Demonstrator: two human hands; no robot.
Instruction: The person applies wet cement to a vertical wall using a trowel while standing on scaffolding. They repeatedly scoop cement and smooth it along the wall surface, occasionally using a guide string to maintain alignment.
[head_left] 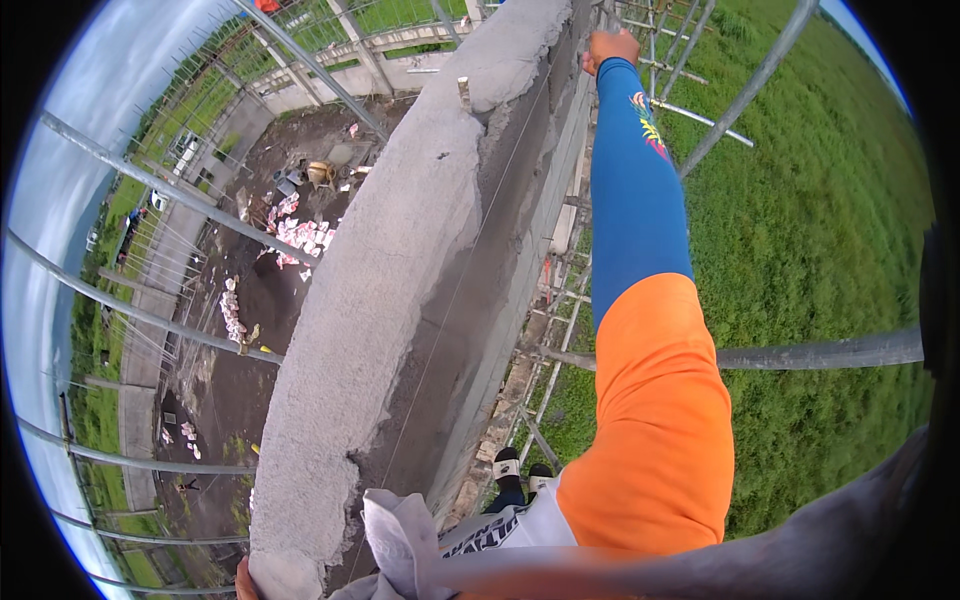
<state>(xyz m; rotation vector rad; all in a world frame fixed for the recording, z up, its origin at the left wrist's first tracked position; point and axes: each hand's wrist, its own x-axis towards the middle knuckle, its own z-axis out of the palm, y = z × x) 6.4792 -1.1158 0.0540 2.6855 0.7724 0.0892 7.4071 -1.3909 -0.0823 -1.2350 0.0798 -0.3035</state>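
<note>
A long concrete wall point(370, 290) runs away from me, its top rough with grey mortar. A darker strip point(450, 310) lies along its right side, with a thin string point(470, 262) stretched over it. My right arm reaches far forward along the wall's right side. At its end my right hand point(612, 48) is closed in a fist beside the wall; what it grips is hidden. Of my left hand point(245, 580) only a small part shows at the lower edge, hooked against the wall's left edge. A small upright stub point(464, 93) stands in the mortar.
Metal poles point(190, 200) cross on the left, and another pole point(820, 354) on the right. Scaffolding point(560, 320) stands below, near my sandalled feet point(507, 463). Far down left lie pale sacks point(300, 235) and a mixer point(321, 172). Grass point(820, 230) spreads below right. Grey cloth point(400, 540) hangs close in front.
</note>
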